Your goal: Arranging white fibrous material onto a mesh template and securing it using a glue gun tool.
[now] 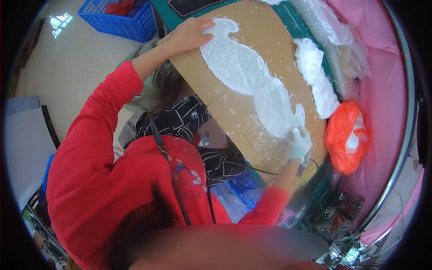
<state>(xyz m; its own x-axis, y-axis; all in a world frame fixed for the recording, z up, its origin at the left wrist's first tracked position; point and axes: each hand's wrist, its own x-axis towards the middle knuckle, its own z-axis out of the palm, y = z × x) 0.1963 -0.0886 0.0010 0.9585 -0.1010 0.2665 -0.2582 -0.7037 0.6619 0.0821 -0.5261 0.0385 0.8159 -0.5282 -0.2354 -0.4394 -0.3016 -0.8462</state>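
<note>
A long white ribbed fabric piece (245, 72), curvy in outline with narrow curled ends, lies flat on a brown cardboard sheet (234, 114). At its far left end, my bare left hand (192, 35) grips the edge between thumb and fingers. My right hand (300, 144), in a pale glove, is closed at the near right tip of the fabric, and its fingertips pinch there. Beside the right wrist, a dark cable (266, 172) runs across the cardboard; what it connects to is partly hidden. White lint is scattered over the cardboard.
More white fabric (315, 76) lies to the right, behind it a plastic-wrapped white stack (328, 27). A red plastic bag (344, 148) rests by the pink sheet (382, 90). A phone (193, 5) lies at the far edge. Dark tangled strands (335, 213) sit lower right; a blue basket (139, 22) stands upper left.
</note>
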